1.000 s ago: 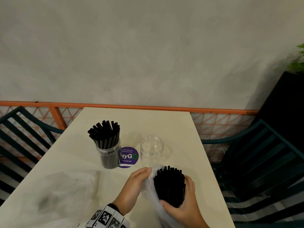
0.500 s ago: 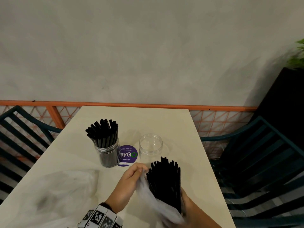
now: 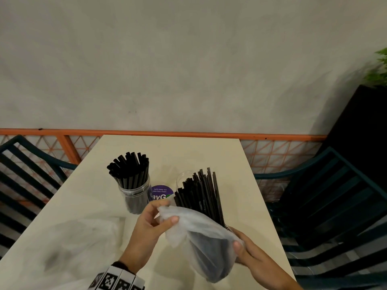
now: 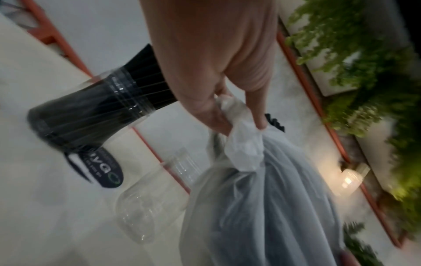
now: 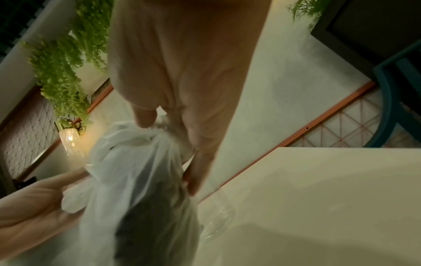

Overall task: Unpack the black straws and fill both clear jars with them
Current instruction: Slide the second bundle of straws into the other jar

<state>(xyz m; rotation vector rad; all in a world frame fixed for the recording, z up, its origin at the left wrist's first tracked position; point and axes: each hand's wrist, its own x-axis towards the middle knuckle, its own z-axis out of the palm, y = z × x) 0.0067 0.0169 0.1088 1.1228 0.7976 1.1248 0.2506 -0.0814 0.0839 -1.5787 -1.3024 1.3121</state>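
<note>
A clear jar (image 3: 136, 195) packed with black straws (image 3: 129, 170) stands on the cream table (image 3: 88, 197); the same filled jar (image 4: 91, 111) shows in the left wrist view. To its right the second clear jar (image 3: 182, 181) is mostly hidden behind a bundle of black straws (image 3: 201, 195) sticking out of a cloudy plastic bag (image 3: 205, 241). My left hand (image 3: 155, 218) pinches the bag's bunched edge (image 4: 243, 149). My right hand (image 3: 245, 254) grips the lower part of the bag (image 5: 141, 189) with the straws inside. The empty jar (image 4: 148, 203) lies below the bag in the left wrist view.
A purple round sticker (image 3: 160, 193) lies between the jars. An empty crumpled plastic bag (image 3: 79, 243) lies on the table's near left. Dark green chairs (image 3: 326, 206) flank the table on both sides; an orange railing (image 3: 167, 133) runs behind it.
The straw bundle has been lifted and tipped toward the empty jar, sliding further out of the bag. My left hand now pulls the bag's edge back toward me.
</note>
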